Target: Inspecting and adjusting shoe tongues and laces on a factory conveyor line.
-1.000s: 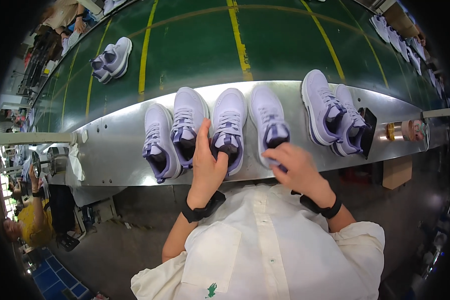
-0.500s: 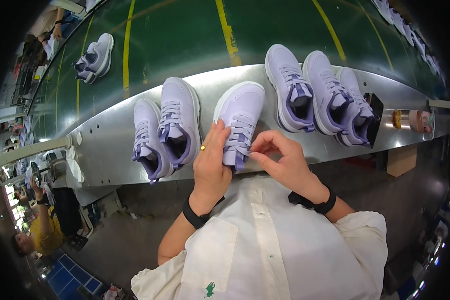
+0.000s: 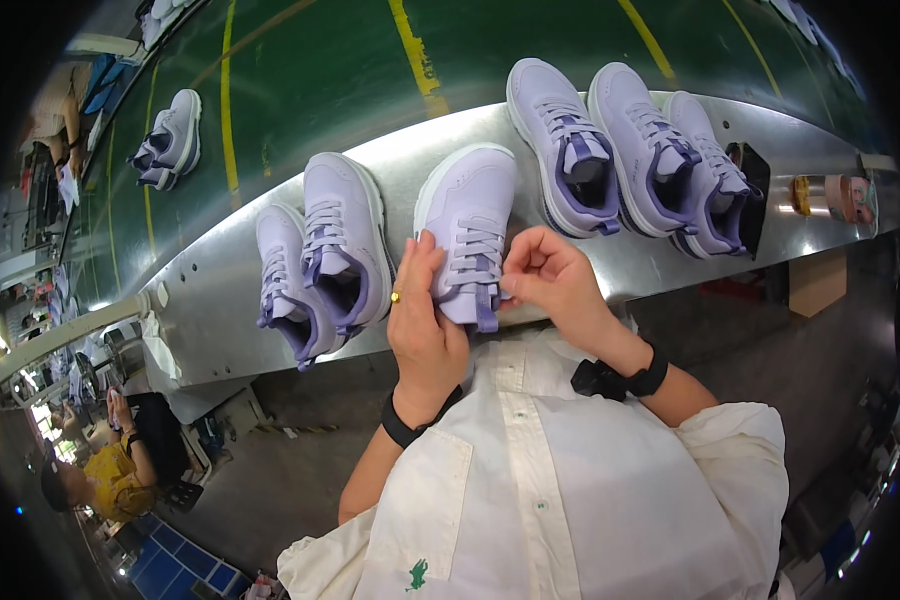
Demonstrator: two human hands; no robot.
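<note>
A lavender sneaker point(image 3: 470, 195) with pale laces and a purple heel loop lies toe-away on the metal ledge, right in front of me. Along its left side my left hand point(image 3: 427, 325) is pressed, thumb low by the collar, steadying the shoe. At the collar's right edge my right hand point(image 3: 560, 285) pinches, thumb against forefinger, at a shoelace point(image 3: 501, 284) near the top eyelets; the fingertips hide most of that end. Two matching sneakers point(image 3: 338, 205) stand to the left of my hands, and three more sneakers point(image 3: 560, 150) stand side by side to the right.
Beyond the metal ledge point(image 3: 220, 330) runs a green belt point(image 3: 320, 70) with yellow lines, carrying another pair of sneakers point(image 3: 170, 140). A dark flat object point(image 3: 748, 200) and small containers point(image 3: 835, 197) sit at right, above a cardboard box point(image 3: 818, 283). Another person point(image 3: 120, 470) is at far left.
My view has shifted slightly, so the nearby shoes sit higher and further left. Both hands stay at the same sneaker; my right fingers remain pinched at its collar edge.
</note>
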